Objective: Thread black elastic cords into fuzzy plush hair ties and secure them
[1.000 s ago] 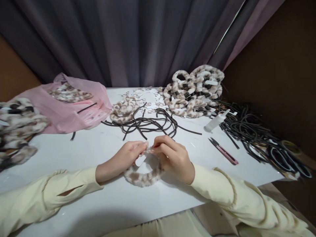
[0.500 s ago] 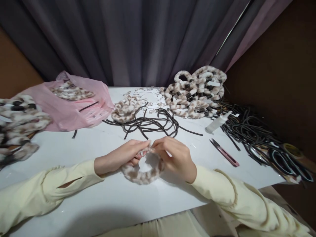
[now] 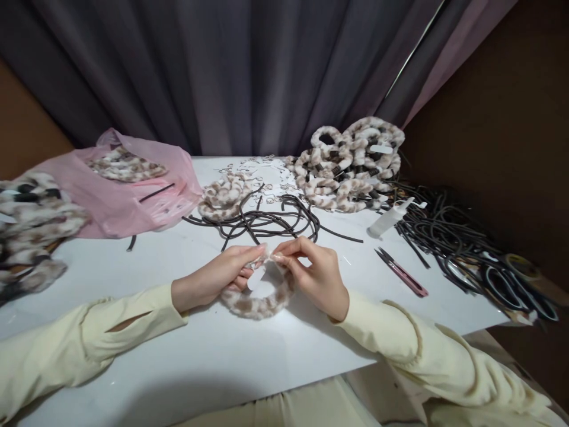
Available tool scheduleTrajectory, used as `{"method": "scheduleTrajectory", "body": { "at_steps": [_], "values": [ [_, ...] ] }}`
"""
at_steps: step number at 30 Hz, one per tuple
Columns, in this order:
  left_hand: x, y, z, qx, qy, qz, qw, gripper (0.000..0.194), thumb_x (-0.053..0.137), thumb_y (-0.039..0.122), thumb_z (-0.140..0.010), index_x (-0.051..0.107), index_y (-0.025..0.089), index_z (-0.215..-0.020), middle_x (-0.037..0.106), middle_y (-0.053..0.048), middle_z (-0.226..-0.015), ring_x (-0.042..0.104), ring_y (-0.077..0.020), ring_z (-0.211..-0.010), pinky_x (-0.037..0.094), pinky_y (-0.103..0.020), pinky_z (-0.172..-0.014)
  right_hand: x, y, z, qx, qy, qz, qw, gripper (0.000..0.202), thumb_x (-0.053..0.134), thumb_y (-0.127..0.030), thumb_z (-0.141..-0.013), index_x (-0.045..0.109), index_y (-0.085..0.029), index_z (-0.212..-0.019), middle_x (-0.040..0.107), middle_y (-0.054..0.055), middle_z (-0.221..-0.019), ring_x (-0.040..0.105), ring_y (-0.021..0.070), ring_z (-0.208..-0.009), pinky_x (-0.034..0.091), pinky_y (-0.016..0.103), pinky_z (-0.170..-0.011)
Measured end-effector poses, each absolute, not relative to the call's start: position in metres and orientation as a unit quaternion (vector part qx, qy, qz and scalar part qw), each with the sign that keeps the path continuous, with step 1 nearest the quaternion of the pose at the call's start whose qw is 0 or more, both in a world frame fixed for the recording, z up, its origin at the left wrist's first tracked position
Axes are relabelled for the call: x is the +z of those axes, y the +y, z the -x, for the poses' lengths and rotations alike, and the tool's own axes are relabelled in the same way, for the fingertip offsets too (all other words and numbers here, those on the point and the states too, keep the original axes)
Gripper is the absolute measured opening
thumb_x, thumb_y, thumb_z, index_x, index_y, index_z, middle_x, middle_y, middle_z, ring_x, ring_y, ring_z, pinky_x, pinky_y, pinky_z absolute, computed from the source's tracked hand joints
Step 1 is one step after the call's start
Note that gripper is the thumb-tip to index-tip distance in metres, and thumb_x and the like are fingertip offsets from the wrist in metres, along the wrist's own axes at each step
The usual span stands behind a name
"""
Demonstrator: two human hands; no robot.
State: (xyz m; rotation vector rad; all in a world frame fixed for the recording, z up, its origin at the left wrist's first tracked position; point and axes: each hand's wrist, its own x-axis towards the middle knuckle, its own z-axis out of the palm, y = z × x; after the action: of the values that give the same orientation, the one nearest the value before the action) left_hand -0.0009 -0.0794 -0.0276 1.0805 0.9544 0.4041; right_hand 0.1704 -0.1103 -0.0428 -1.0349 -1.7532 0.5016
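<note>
A furry cream-and-brown ring (image 3: 258,303) lies curved on the white table (image 3: 186,350) between my hands. My left hand (image 3: 213,279) pinches one end of it from the left, and my right hand (image 3: 315,276) pinches the other end from the right. The fingertips of both hands meet at the top of the ring, where its two ends come together. Both wrists rest on the table, in cream sleeves.
Loose black cords (image 3: 267,222) lie just beyond my hands. A pile of finished furry rings (image 3: 347,169) sits at the back right, a smaller one (image 3: 224,198) at centre. A pink bag (image 3: 120,196) is left, a pink snipper (image 3: 402,273), white bottle (image 3: 389,218) and more cords (image 3: 453,237) right.
Both hands and the furry ring have shifted slightly away from me on the table. My grip on its two ends is the same.
</note>
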Motion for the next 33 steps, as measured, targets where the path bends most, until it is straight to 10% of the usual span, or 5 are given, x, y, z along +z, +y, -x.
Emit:
{"method": "scheduleTrajectory", "body": {
  "at_steps": [7,17,33],
  "values": [
    [-0.025,-0.083,0.000,0.197,0.473,-0.474,0.716,0.039,0.058,0.053,-0.073,0.043,0.018,-0.069,0.028,0.007,-0.057,0.018,-0.0038,-0.043,0.014,-0.014,-0.035,-0.044,-0.118,-0.173,-0.073,-0.878,0.252,0.400,0.016,0.041,-0.007,-0.085,0.055,-0.014,-0.080,0.066,0.011,-0.081,0.061,0.0205,-0.086,0.052,0.032,-0.072],
    [-0.023,-0.086,-0.001,0.180,0.422,-0.632,0.624,0.035,0.044,0.044,-0.082,0.041,0.017,-0.060,0.031,0.005,-0.057,0.026,-0.0079,-0.049,0.025,-0.020,-0.044,-0.036,-0.112,-0.170,0.282,-0.690,0.472,0.471,0.012,0.055,-0.016,-0.080,0.049,-0.018,-0.069,0.059,-0.001,-0.064,0.055,0.0110,-0.058,0.044,0.022,-0.055],
    [-0.031,-0.083,0.004,0.146,0.397,-0.687,0.591,0.036,0.037,0.047,-0.085,0.039,0.018,-0.063,0.032,0.005,-0.056,0.029,-0.0090,-0.048,0.024,-0.022,-0.044,-0.038,-0.106,-0.167,0.449,-0.556,0.506,0.483,0.019,0.063,-0.024,-0.073,0.048,-0.017,-0.065,0.057,-0.002,-0.058,0.055,0.0109,-0.055,0.042,0.022,-0.051]
  ]
}}
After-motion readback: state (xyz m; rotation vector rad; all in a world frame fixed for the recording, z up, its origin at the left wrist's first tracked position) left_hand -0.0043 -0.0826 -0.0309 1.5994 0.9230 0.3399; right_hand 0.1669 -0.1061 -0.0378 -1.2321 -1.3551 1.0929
